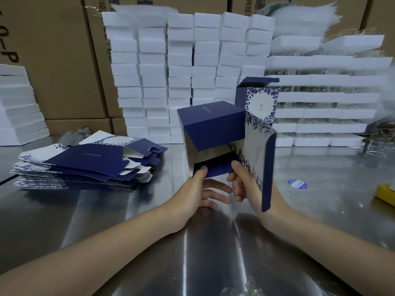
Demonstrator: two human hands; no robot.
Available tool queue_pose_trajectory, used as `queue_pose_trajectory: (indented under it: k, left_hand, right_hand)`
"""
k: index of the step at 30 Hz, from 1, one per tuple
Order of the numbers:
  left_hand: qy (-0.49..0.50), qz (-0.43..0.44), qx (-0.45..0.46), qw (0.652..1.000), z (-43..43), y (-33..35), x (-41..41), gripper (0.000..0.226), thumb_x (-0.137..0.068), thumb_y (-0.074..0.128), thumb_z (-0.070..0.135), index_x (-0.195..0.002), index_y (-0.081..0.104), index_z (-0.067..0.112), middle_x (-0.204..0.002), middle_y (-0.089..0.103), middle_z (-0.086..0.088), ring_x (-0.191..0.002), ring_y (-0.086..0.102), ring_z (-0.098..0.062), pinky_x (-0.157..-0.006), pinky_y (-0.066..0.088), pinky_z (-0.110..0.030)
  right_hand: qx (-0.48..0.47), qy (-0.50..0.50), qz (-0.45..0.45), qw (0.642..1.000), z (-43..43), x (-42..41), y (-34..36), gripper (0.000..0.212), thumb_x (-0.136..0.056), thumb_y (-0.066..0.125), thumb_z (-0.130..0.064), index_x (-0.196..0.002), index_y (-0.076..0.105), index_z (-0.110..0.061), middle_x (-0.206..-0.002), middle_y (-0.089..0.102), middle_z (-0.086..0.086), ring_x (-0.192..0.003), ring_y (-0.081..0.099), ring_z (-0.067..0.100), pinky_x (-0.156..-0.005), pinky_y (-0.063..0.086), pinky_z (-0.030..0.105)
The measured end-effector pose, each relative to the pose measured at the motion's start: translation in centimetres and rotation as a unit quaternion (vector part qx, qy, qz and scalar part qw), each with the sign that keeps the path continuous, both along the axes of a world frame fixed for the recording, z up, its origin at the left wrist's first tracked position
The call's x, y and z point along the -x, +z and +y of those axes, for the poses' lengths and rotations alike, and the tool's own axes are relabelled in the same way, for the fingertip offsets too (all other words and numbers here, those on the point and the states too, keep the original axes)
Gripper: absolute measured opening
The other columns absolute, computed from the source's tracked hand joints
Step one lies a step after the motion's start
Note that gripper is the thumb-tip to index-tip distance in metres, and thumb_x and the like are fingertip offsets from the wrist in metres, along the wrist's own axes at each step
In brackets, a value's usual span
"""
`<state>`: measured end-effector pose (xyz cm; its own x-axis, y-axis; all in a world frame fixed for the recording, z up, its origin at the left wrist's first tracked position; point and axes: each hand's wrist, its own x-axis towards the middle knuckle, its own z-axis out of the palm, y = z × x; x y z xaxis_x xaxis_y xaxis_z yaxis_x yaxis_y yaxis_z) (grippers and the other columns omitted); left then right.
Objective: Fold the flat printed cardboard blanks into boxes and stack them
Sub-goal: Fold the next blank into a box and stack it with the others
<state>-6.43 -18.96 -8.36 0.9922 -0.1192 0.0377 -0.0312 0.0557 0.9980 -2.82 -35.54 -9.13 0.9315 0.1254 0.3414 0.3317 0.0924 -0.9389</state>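
A half-formed navy and white printed box (213, 127) is held above the steel table in the middle, its open end toward me and silver lining showing. My left hand (203, 189) pinches a navy bottom flap (213, 169) with its thumb on top. My right hand (241, 182) grips the same flap's right end, beside the box's long floral side flap (259, 159), which hangs over my right wrist. A folded box (260, 99) stands upright just behind. A pile of flat printed blanks (85, 165) lies at the left.
Stacks of white foam blocks (181, 71) line the back, with white trays (320, 99) at right and more foam (19, 107) at far left. Brown cartons (53, 50) stand behind. A blue sticker (297, 184) and a yellow object (385, 194) lie on the steel table (128, 221).
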Motion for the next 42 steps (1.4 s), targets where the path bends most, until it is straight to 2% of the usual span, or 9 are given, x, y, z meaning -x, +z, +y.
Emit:
queue_pose_trajectory:
  k: [3,10,14,18,23,28,33,37,42]
  left_hand:
    - [-0.007,-0.017,-0.03,0.999,0.0,-0.2,0.1,0.061,-0.115,0.018,0.047,-0.111,0.071,0.017,-0.099,0.08,-0.007,-0.09,0.077,-0.027,-0.067,0.053,-0.024]
    - [-0.031,-0.038,-0.061,0.997,-0.3,-0.5,0.1,0.052,-0.112,0.024,0.054,-0.132,0.063,0.025,-0.101,0.08,-0.008,-0.091,0.078,-0.025,-0.07,0.052,-0.024]
    - [-0.028,-0.039,-0.053,0.997,-0.2,-0.4,0.3,0.051,-0.114,0.024,0.048,-0.123,0.067,0.022,-0.103,0.079,-0.01,-0.09,0.078,-0.027,-0.067,0.052,-0.022]
    - [-0.028,-0.031,-0.053,0.998,-0.3,-0.3,0.3,0.051,-0.113,0.025,0.049,-0.119,0.068,0.023,-0.1,0.08,-0.008,-0.089,0.078,-0.026,-0.069,0.051,-0.024]
    - [-0.044,-0.011,-0.041,0.998,-0.2,-0.1,0.1,0.058,-0.11,0.022,0.062,-0.128,0.065,0.028,-0.103,0.08,-0.008,-0.092,0.078,-0.026,-0.068,0.053,-0.021]
    - [-0.021,0.0,-0.007,1.0,0.2,-0.1,-0.1,0.061,-0.112,0.022,0.056,-0.121,0.07,0.02,-0.102,0.08,-0.012,-0.093,0.078,-0.029,-0.071,0.053,-0.028]
    - [-0.001,0.006,0.003,1.0,0.2,-0.2,-0.3,0.059,-0.114,0.023,0.048,-0.12,0.07,0.013,-0.102,0.08,-0.013,-0.09,0.079,-0.028,-0.065,0.054,-0.026]
    - [-0.006,0.006,-0.006,1.0,0.2,-0.2,-0.2,0.064,-0.112,0.024,0.055,-0.112,0.073,0.014,-0.1,0.08,-0.013,-0.09,0.078,-0.028,-0.07,0.053,-0.028]
    - [-0.014,0.006,-0.024,1.0,0.3,-0.4,-0.3,0.072,-0.11,0.024,0.06,-0.102,0.077,0.012,-0.1,0.08,-0.011,-0.092,0.078,-0.025,-0.07,0.053,-0.026]
  right_hand:
    - [-0.004,-0.013,0.023,1.0,0.2,-0.3,0.0,0.046,-0.103,0.066,-0.038,-0.069,0.071,-0.007,-0.047,0.055,0.008,-0.038,0.053,0.016,-0.041,0.045,0.025]
    - [0.003,0.003,0.032,0.999,0.3,-0.8,0.1,0.048,-0.106,0.062,-0.036,-0.068,0.067,-0.006,-0.046,0.054,0.006,-0.037,0.051,0.016,-0.042,0.043,0.025]
    - [0.018,-0.004,0.029,0.999,0.5,-0.7,-0.2,0.05,-0.101,0.064,-0.043,-0.058,0.07,-0.018,-0.047,0.055,0.003,-0.039,0.053,0.014,-0.044,0.045,0.025]
    - [0.013,-0.004,0.03,0.999,0.5,-0.5,-0.2,0.048,-0.092,0.065,-0.051,-0.058,0.07,-0.016,-0.047,0.056,0.002,-0.04,0.054,0.014,-0.044,0.046,0.026]
    - [-0.008,0.02,0.032,0.999,0.1,-1.1,0.1,0.053,-0.105,0.062,-0.037,-0.056,0.072,-0.017,-0.046,0.055,0.007,-0.038,0.053,0.017,-0.041,0.045,0.026]
    - [0.002,0.025,0.03,0.999,0.3,-0.9,-0.7,0.048,-0.086,0.071,-0.059,-0.062,0.074,-0.018,-0.048,0.056,0.007,-0.04,0.054,0.017,-0.042,0.047,0.024]
    - [0.022,0.021,0.035,0.999,0.4,-1.0,-0.8,0.053,-0.086,0.075,-0.064,-0.06,0.073,-0.019,-0.046,0.056,0.007,-0.038,0.054,0.015,-0.042,0.047,0.023]
    - [0.032,0.024,0.015,0.999,0.2,-0.7,-0.7,0.053,-0.084,0.076,-0.067,-0.062,0.073,-0.019,-0.049,0.059,0.006,-0.041,0.056,0.014,-0.043,0.048,0.024]
    - [0.049,0.023,0.039,0.998,0.3,-1.0,-0.2,0.055,-0.08,0.065,-0.069,-0.058,0.074,-0.019,-0.048,0.059,0.009,-0.038,0.057,0.015,-0.041,0.049,0.023]
